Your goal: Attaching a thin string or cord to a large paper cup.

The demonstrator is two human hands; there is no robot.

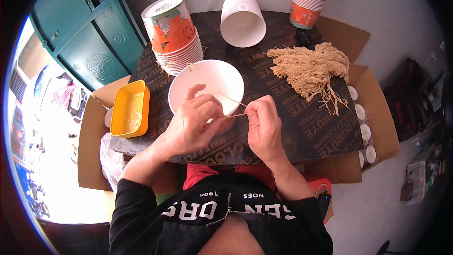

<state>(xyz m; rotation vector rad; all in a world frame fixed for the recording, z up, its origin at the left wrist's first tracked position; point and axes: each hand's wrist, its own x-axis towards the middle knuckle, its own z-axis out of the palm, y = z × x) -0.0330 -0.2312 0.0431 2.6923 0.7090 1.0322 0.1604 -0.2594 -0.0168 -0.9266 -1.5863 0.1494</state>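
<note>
A white paper bucket [207,73] stands mouth up on the dark table in front of me, a bit of tan cord knotted at its far rim. Over its near side, a thin tan cord [231,98] runs in a loop between my hands. My right hand [264,125] pinches the cord just beyond the bucket's right rim. With thumb and fingers together, my left hand [196,120] grips the other part of the cord and covers the bucket's near left rim. Further right lies a loose bundle of tan cords [311,68].
Upside-down printed buckets [172,33] are stacked at back left. More white buckets [243,21] lie on their side; a tall stack [309,0] stands back right near a small black object [303,38]. A yellow tray [130,108] sits at left. Cardboard boxes [377,113] flank the table.
</note>
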